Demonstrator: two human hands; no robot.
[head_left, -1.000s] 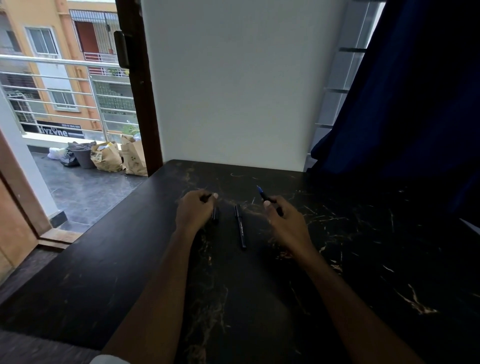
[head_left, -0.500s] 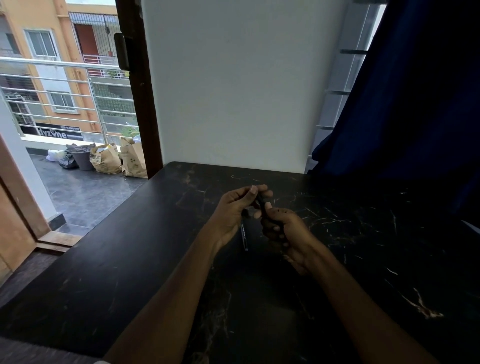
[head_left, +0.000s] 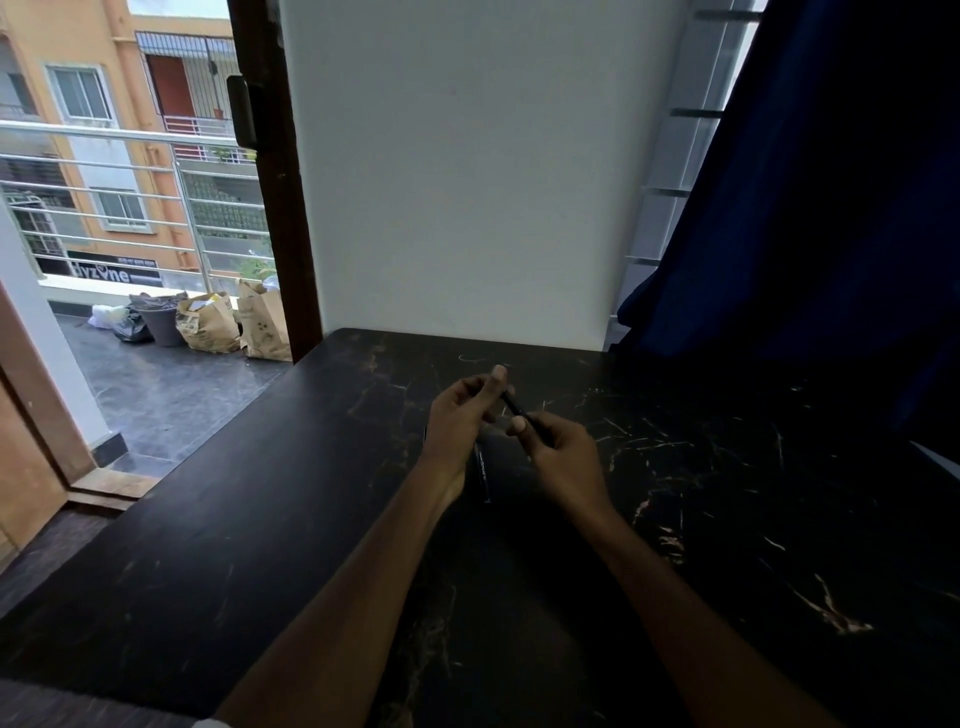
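Both hands are raised a little above the black marble-patterned table (head_left: 270, 519) and meet over its far middle. My right hand (head_left: 563, 457) grips a thin dark pen (head_left: 514, 405) that slants up to the left. My left hand (head_left: 462, 415) pinches the pen's upper end between thumb and fingers; whether that end is a cap is hidden by the fingers. A second black pen (head_left: 482, 470) lies flat on the table beneath and between my wrists, its far end hidden.
A white wall (head_left: 467, 171) stands right behind the table's far edge. A dark blue curtain (head_left: 831, 182) hangs at the right. At the left an open door leads to a balcony with paper bags (head_left: 234, 322) and a railing.
My hands left the table and came together: the left hand brought something small over from the left, and now both hold one pen. The camera view shifted slightly.
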